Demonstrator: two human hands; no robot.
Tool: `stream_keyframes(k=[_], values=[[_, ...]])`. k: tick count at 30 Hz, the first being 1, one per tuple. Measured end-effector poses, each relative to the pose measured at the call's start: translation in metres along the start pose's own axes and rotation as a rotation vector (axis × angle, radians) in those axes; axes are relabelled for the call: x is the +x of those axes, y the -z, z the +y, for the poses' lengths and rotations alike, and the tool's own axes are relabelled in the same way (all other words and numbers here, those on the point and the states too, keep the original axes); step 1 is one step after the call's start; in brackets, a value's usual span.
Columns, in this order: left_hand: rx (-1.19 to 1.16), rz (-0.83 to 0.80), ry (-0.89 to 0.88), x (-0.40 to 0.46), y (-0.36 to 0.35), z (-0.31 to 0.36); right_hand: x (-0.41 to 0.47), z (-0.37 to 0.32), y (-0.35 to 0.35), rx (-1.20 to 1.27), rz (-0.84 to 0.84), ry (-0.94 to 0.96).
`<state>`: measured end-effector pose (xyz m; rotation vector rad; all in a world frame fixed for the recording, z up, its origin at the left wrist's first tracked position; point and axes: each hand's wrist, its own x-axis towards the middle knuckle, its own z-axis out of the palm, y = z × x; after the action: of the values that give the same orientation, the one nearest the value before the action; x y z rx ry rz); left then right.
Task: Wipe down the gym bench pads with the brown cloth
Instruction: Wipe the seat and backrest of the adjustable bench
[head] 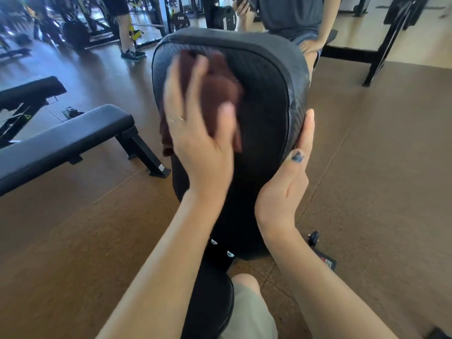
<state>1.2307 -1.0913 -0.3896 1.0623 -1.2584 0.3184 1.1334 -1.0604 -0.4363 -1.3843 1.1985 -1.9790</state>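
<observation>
At the far left a flat bench (61,140) is seen standing on the brown floor (379,167), well apart from the work. Next to the right, the brown cloth (220,94) is pressed flat against the upper left part of the raised back pad (269,99) by the left hand (195,133). The grip of that hand is spread wide, the fingers laid over the cloth and the thumb hooked round its right edge, so the cloth is held more by pressure than by a closed fist. The hand and cloth are blurred, which suggests a wiping stroke under way.

Further right, the pad's right edge is braced by the right hand (288,182); its grip is open, the fingers extended up along the rim, nothing being carried. Below, the seat pad (208,302) is partly seen between the forearms, beside a knee.

Only the upper left of the back pad is covered at present; the right side, the lower part and the seat pad would seem yet to be wiped. Because the cloth is bunched and loosely pinned, it could be let slip to the floor on a fast stroke. Were the bracing hand removed, the pad might be rocked by the pressure. A seated person behind the pad could be brushed if the top edge is overshot.
</observation>
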Motion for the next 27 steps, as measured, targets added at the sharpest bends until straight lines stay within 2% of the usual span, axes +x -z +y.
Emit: stream_keyframes(k=[2,4,5,6,9,10,11,13,15,17,18,19,22,23,25,27], values=[[0.075,-0.199,-0.347,-0.021,0.003,0.008,0.000,0.006,0.002,-0.003,-0.011,-0.033],[0.059,-0.273,-0.469,-0.027,0.006,0.006,-0.006,0.011,0.005,-0.018,-0.028,-0.112],[0.041,-0.245,-0.436,-0.025,0.004,-0.004,-0.012,0.014,0.007,-0.047,-0.030,-0.151],[0.002,-0.194,-0.331,-0.024,0.002,-0.015,-0.017,0.017,0.008,-0.073,-0.033,-0.210],[-0.124,0.042,0.250,-0.032,0.003,-0.046,-0.025,0.018,0.009,-0.119,-0.046,-0.379],[-0.134,0.089,0.384,-0.039,0.004,-0.049,-0.025,0.020,0.008,-0.126,-0.045,-0.408],[-0.113,0.099,0.430,-0.047,0.004,-0.047,-0.023,0.018,0.007,-0.120,-0.040,-0.430],[-0.079,0.024,0.329,-0.067,0.003,-0.030,-0.022,0.018,0.007,-0.131,-0.030,-0.361],[-0.027,-0.112,0.079,-0.088,0.001,-0.009,-0.022,0.019,0.009,-0.139,-0.033,-0.211],[-0.002,-0.190,-0.120,-0.093,0.004,-0.012,-0.023,0.024,0.011,-0.113,-0.048,-0.198],[-0.003,-0.180,-0.135,-0.091,0.005,-0.022,-0.023,0.025,0.011,-0.111,-0.045,-0.230],[-0.019,-0.146,-0.054,-0.087,0.005,-0.035,-0.023,0.026,0.011,-0.107,-0.043,-0.296],[-0.127,0.088,0.513,-0.071,0.008,-0.069,-0.023,0.026,0.007,-0.046,-0.020,-0.526],[-0.138,0.133,0.601,-0.068,0.009,-0.073,-0.021,0.025,0.006,-0.024,-0.016,-0.572],[-0.102,0.111,0.587,-0.075,0.008,-0.063,-0.019,0.024,0.005,0.014,-0.032,-0.642],[-0.085,0.010,0.435,-0.102,0.007,-0.033,-0.019,0.023,0.007,-0.017,-0.028,-0.570]])
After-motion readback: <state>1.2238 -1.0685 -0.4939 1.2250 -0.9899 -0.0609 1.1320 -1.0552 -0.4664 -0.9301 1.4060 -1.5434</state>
